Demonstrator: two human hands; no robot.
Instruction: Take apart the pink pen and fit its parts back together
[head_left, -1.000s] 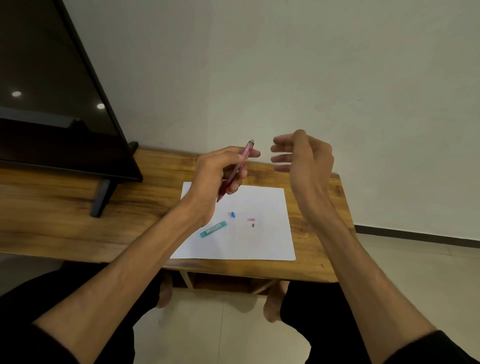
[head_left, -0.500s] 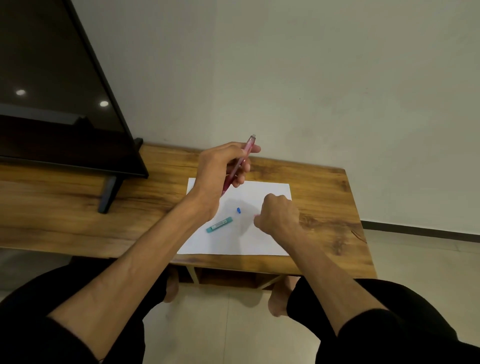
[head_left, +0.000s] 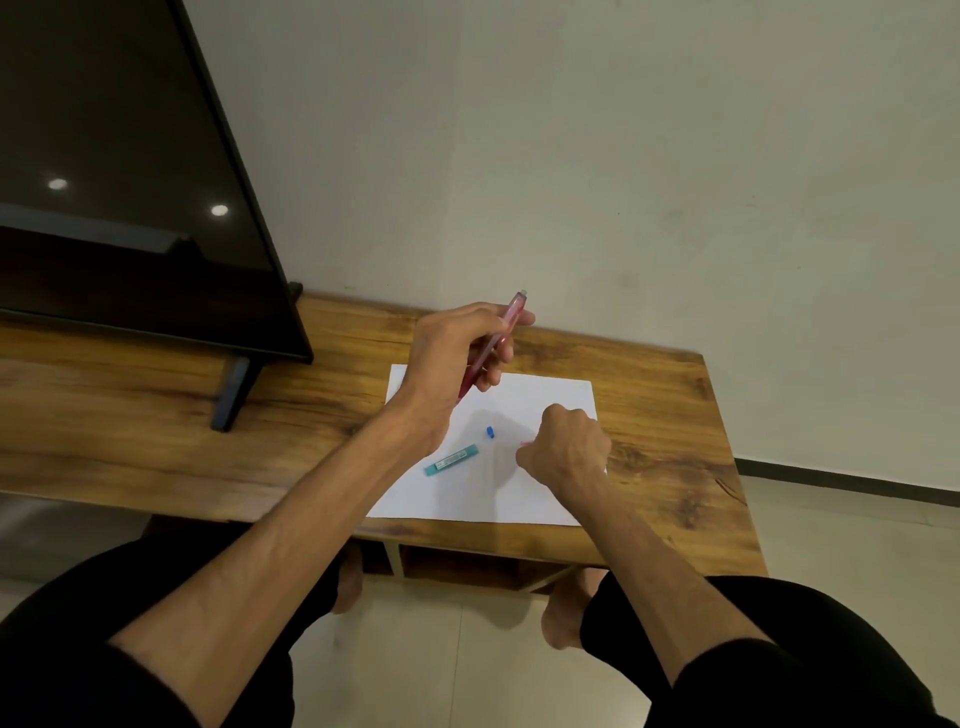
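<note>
Pen (head_left: 493, 345), pink and see-through, sits in the left hand (head_left: 457, 353), fingers curled round its barrel, held up above the far edge of the sheet of paper (head_left: 467, 499). Its long axis runs slantwise: the capped end points up and away toward the wall (head_left: 623, 156), the lower end down toward the paper and mostly hidden behind the palm.

Right hand (head_left: 563, 447) is down on the paper near its right edge, fingers curled into a loose fist. A scrap of pink (head_left: 523, 444) shows just at the thumb side, but whether the fingers pinch it I cannot tell; the knuckles cover it.

Between the two hands lies a small blue piece (head_left: 489, 431), and just nearer, a teal tube (head_left: 451, 460) lying slantwise, both clear of either hand.

The paper lies close to the table's (head_left: 156, 441) near edge, with bare wood to its right and a long stretch to its left. A dark screen (head_left: 114, 182) stands on the table's left part, cut off by the frame.
</note>
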